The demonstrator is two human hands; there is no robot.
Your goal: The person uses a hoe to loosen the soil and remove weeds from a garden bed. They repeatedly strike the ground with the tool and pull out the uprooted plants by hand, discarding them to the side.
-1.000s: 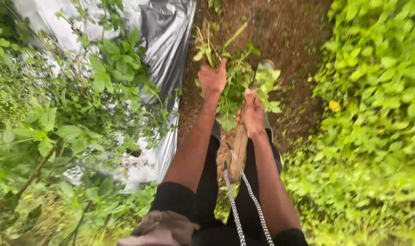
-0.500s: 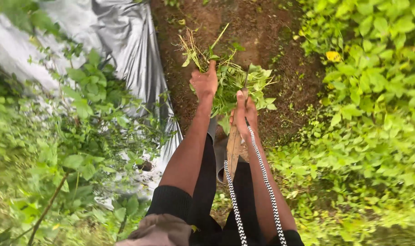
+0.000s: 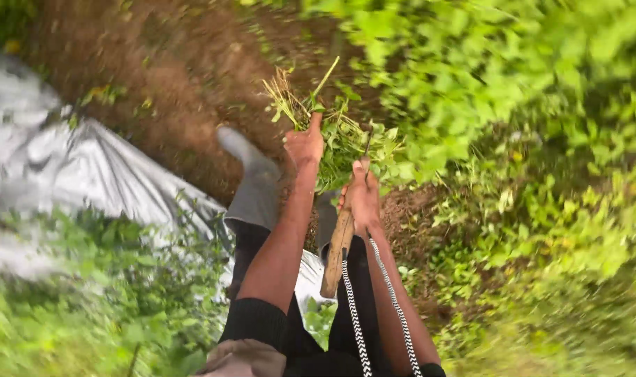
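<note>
My left hand (image 3: 305,143) grips a bunch of pulled green weeds (image 3: 339,132) with pale roots sticking up at its left. My right hand (image 3: 363,199) is closed around a tool with a wooden handle (image 3: 337,244); the handle points back toward me and the tool's dark metal end reaches into the weeds. Both hands are held out over bare brown soil (image 3: 171,84). A grey rubber boot (image 3: 252,185) shows below my left arm.
A grey plastic sheet (image 3: 74,174) lies on the ground at the left. Dense green plants (image 3: 527,174) fill the right side, and more leafy growth (image 3: 87,300) covers the lower left. A black-and-white cord (image 3: 356,321) hangs by my chest.
The view has swung and tilted; the plastic sheet now sits lower left. My left hand still holds the weeds, raised a little, and the grey boot has come into sight.
</note>
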